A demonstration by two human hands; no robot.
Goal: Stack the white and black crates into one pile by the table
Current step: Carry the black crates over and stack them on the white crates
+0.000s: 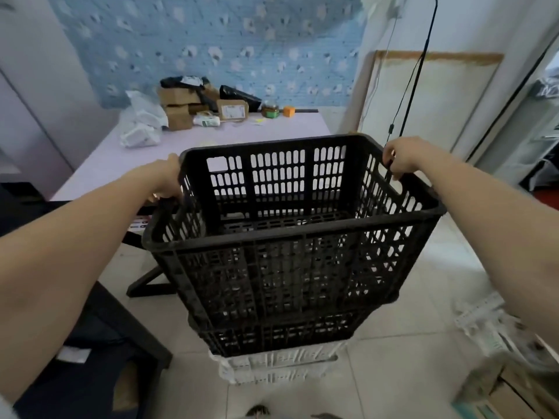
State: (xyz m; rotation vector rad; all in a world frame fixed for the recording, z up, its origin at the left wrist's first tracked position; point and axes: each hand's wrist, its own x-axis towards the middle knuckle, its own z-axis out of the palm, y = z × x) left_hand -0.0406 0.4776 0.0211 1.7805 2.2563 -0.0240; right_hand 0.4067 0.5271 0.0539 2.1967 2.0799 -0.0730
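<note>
On the left, the left hand (165, 176) is wrapped over the side rim of the top black crate (290, 225), fingers closed on the rim near its far left corner. Behind it sits the pale worktop (99, 167), with cardboard boxes (178, 107) and plastic bags (139, 125) heaped at its far end.

In the middle, the top black crate hangs tilted, its near wall dropping into a second black crate (281, 332) below. That one rests on at least 1 white crate (278, 365), possibly 2, on the tiled floor (393, 343) just beside the worktop's dark leg (145, 285). So the pile looks nearly built, with this crate the piece now being seated.

The crates are rigid slotted plastic with thick rims, empty, and the black ones look scuffed and dusty. They taper, so they should nest readily if squared up.

To do this well, I would level the crate first, line its corners over the one beneath, then lower both sides evenly so it does not jam crooked.

On the right, the right hand (402, 160) clamps the opposite rim, fingers curled over it. A black cable (417, 65) hangs just behind; best keep clear of it.
</note>
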